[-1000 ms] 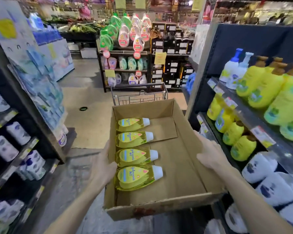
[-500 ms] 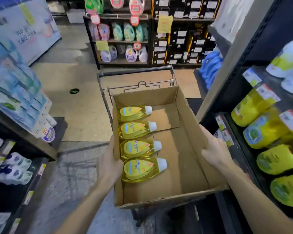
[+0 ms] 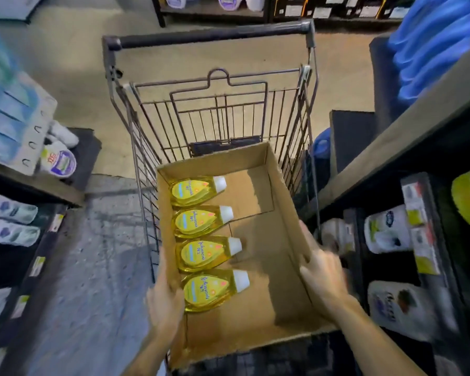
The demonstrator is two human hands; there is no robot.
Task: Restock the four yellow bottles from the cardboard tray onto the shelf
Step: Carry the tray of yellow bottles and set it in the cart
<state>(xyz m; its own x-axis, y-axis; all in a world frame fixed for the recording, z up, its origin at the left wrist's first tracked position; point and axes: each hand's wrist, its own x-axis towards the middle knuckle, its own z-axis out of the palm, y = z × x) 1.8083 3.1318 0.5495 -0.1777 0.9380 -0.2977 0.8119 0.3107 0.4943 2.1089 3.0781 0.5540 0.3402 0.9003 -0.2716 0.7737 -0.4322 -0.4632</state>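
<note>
Left hand (image 3: 164,297) and right hand (image 3: 324,278), each grip clasped on a side wall of the tray (image 3: 282,213). Four bottles (image 3: 205,256) lie in a row along its left wall, caps rightward. Beyond, the cart (image 3: 215,104); shelf (image 3: 418,229) at right.

The right half of the cardboard tray (image 3: 258,289) lies bare — open room from above, walled only by its low cardboard sides. Along the left wall four yellow bottles (image 3: 201,251) lie in a row, touching one another, with no gap between them and that wall. The left hand (image 3: 164,297) clasps the left wall, the right hand (image 3: 323,278) the right wall. The wire cart (image 3: 215,109) fences the tray on both sides — its far end is open. The shelf (image 3: 407,240) stands just beside, on the right, packed with goods
</note>
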